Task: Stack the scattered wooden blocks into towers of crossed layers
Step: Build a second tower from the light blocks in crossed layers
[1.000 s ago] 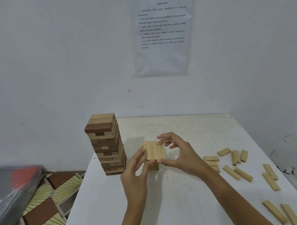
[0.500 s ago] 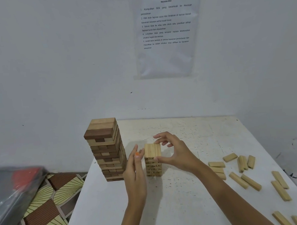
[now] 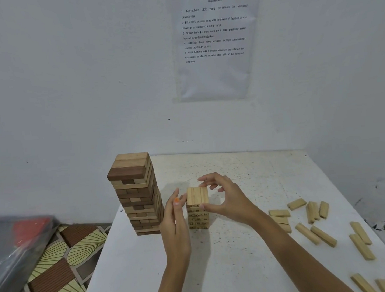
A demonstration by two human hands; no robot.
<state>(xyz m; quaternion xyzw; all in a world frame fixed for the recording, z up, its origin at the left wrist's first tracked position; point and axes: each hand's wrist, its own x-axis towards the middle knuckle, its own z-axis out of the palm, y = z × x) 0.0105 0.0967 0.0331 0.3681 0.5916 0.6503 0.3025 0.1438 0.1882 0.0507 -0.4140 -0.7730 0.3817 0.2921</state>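
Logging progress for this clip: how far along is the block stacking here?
Done: the tall brown tower stands finished-looking near the left edge of the table. In hand: the short light tower, its top layer pinched by the right hand, with the straight fingers of the left hand at its left side. Left: a dozen or so loose blocks lie scattered on the right, so roughly midway.

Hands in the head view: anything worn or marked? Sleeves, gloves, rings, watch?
Left hand and right hand: no gloves, rings or watch seen, and no sleeves up to the frame edge. Only marking: an orange-painted nail on one left finger.
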